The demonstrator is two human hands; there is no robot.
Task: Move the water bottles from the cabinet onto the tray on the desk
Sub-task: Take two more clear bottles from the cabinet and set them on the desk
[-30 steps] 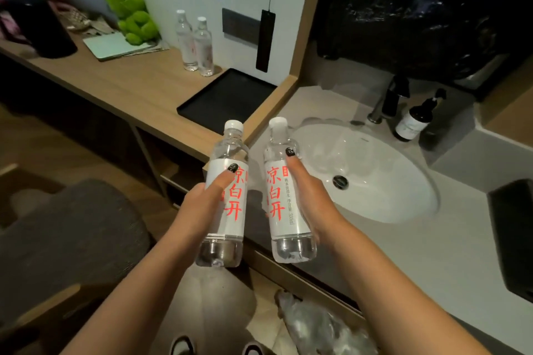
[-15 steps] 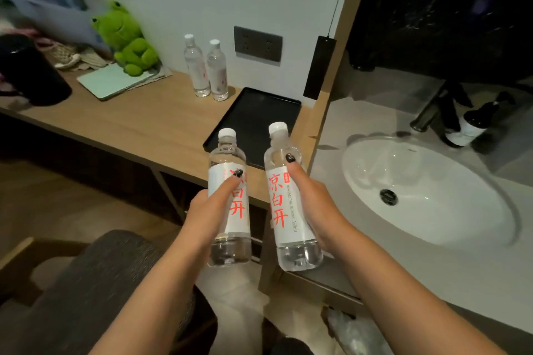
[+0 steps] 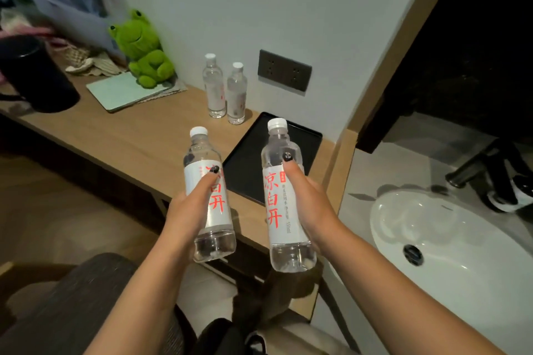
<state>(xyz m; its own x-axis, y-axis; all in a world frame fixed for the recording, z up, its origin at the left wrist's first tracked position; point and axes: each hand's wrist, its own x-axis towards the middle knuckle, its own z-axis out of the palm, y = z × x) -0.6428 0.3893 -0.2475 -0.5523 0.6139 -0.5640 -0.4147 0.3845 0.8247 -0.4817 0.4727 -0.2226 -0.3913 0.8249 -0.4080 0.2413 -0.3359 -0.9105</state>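
Observation:
I hold one clear water bottle in each hand, both upright, with white caps and white labels bearing red characters. My left hand (image 3: 191, 210) grips the left bottle (image 3: 209, 196). My right hand (image 3: 310, 204) grips the right bottle (image 3: 284, 199). Both hang in the air in front of the desk's near edge. Behind them a black tray (image 3: 251, 167) lies flat on the wooden desk (image 3: 138, 135), partly hidden by the bottles. Two more water bottles (image 3: 225, 89) stand on the desk just beyond the tray's far left corner.
A green frog plush (image 3: 144, 52), a pale notebook (image 3: 121, 92) and a black mug (image 3: 31, 75) sit on the desk's left part. A wall socket (image 3: 284, 70) is above the tray. A white sink (image 3: 450, 245) and dark tap (image 3: 476, 170) lie right. A grey chair (image 3: 66, 308) stands below left.
Both bottles have moved forward toward the desk with my hands, and the tray now sits directly behind them. The view has swung left, with the sink sliding to the right edge.

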